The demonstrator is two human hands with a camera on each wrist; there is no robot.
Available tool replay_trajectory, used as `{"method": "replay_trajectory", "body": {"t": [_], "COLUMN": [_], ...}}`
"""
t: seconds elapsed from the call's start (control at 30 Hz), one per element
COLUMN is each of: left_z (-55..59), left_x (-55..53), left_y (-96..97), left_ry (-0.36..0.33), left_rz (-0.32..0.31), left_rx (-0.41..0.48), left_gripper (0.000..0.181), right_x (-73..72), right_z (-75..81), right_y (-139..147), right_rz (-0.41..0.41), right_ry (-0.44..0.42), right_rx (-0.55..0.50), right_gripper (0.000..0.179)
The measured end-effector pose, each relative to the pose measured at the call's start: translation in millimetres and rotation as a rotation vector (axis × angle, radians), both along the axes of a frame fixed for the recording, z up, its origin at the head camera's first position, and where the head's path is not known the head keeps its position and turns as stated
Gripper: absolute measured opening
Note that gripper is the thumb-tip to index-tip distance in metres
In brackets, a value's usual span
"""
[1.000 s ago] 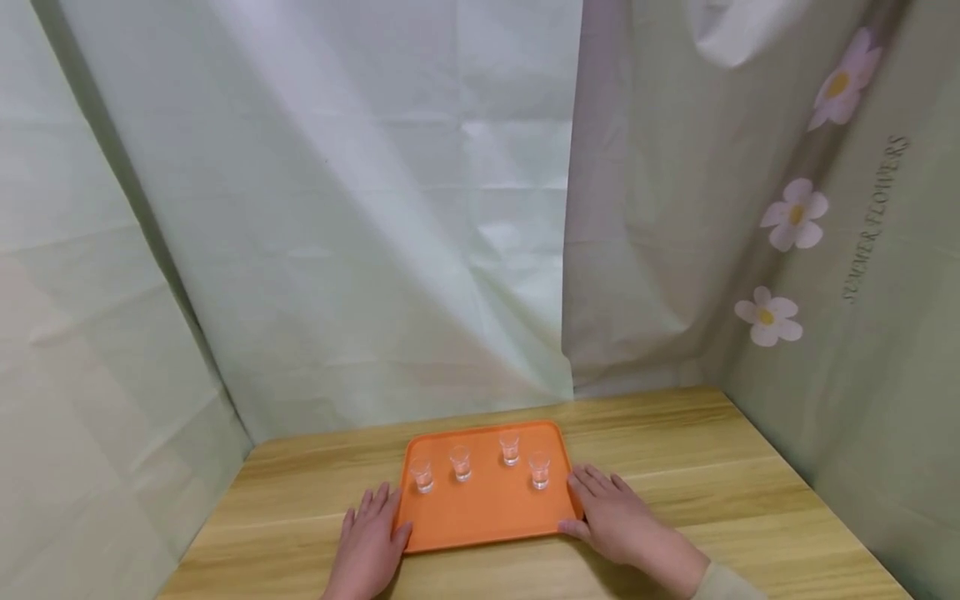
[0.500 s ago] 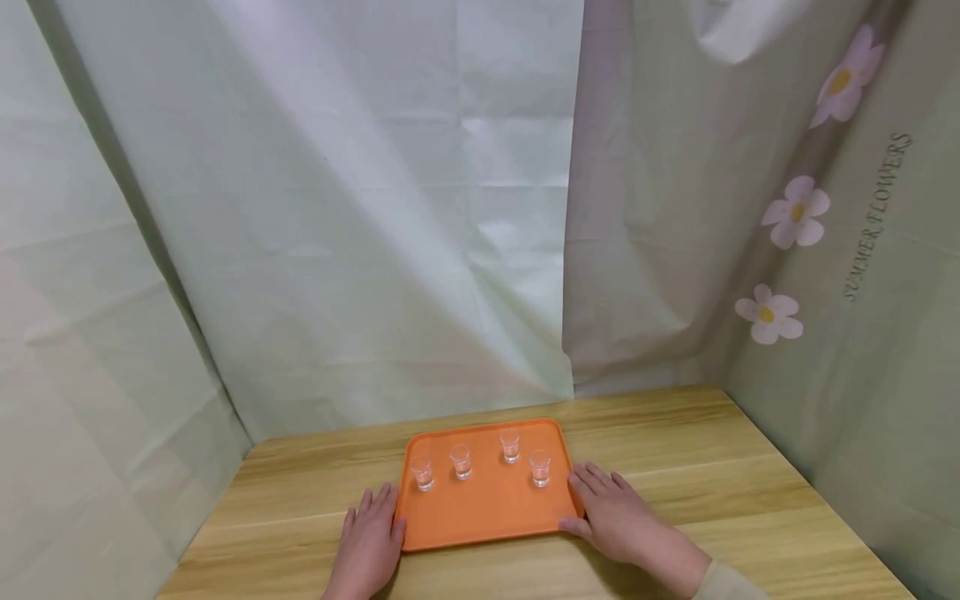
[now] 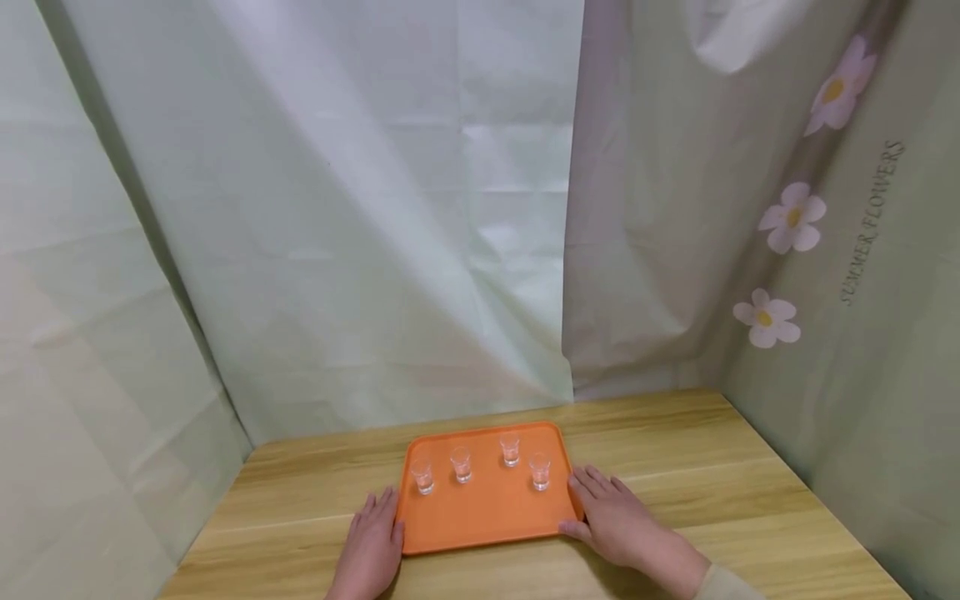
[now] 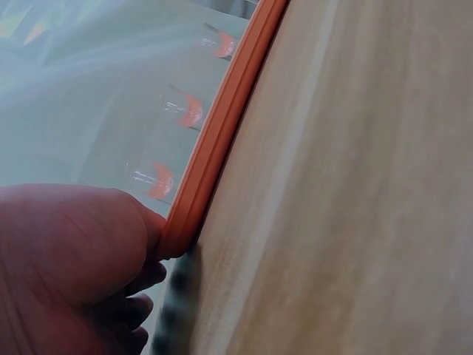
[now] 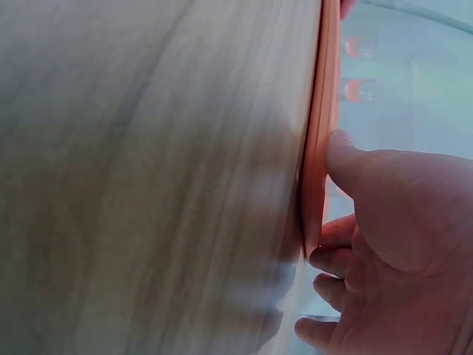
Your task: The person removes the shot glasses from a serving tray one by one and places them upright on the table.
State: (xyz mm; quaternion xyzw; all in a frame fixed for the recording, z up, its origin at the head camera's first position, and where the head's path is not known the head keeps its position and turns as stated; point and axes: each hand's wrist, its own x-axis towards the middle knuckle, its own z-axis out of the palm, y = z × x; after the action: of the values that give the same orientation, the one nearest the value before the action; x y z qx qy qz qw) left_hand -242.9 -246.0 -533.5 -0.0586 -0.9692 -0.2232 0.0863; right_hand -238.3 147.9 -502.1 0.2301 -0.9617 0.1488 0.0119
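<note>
An orange tray [image 3: 480, 517] lies on the wooden tabletop, bearing several small clear shot glasses. Two of these, a shot glass [image 3: 423, 477] and another shot glass [image 3: 461, 465], stand on the left; a shot glass [image 3: 510, 449] and a shot glass [image 3: 540, 472] stand on the right. All are upright, each with a little clear content or a thick base. My left hand [image 3: 369, 546] lies along the tray's left side, fingers straight, its thumb against the near-left corner. My right hand [image 3: 617, 518] holds the near-right corner, thumb at the front rim and fingers along the right side.
Wood-grained tabletop [image 3: 720, 475] surrounds the tray. A pale green hanging sheet [image 3: 375, 250] closes off the back, with more sheeting at both sides. White flowers [image 3: 792, 217] and the words "SUMMER FLOWERS" are printed on the right side.
My left thumb has drawn back from the tray's near-left corner to its side edge. The right hand, tray and shot glasses stay in place; the head view shifts slightly.
</note>
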Motion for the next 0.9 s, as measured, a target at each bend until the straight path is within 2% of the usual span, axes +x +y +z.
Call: {"method": "replay_trajectory", "body": {"t": [0.27, 0.4, 0.47, 0.63, 0.77, 0.9], "left_z": [-8.7, -19.5, -28.6, -45.5, -43.0, -31.1], "left_x": [0.6, -0.3, -3.3, -10.2, -11.6, -12.3], "left_y": [-0.3, -3.1, -6.0, -12.3, -11.8, -8.4], "left_ry": [0.038, 0.09, 0.121, 0.168, 0.149, 0.115], "left_rz": [-0.008, -0.008, 0.002, 0.002, -0.005, -0.006], "left_rx": [0.017, 0.044, 0.058, 0.06, 0.064, 0.071], "left_gripper": [0.048, 0.047, 0.046, 0.045, 0.046, 0.047], "right_x": [-0.8, -2.2, -3.5, -8.5, -14.3, -22.3], "right_z": [1.9, 1.7, 0.5, -2.8, -3.0, 0.5], "right_y": [2.1, 4.4, 5.7, 8.2, 7.8, 3.7], "right_rz": [-0.02, -0.014, -0.01, 0.005, 0.006, -0.032], "right_ry": [-0.036, -0.032, -0.022, 0.045, 0.12, 0.106], "right_rx": [-0.039, -0.049, -0.069, -0.149, -0.233, -0.34], "right_gripper": [0.082, 0.081, 0.081, 0.077, 0.074, 0.073]}}
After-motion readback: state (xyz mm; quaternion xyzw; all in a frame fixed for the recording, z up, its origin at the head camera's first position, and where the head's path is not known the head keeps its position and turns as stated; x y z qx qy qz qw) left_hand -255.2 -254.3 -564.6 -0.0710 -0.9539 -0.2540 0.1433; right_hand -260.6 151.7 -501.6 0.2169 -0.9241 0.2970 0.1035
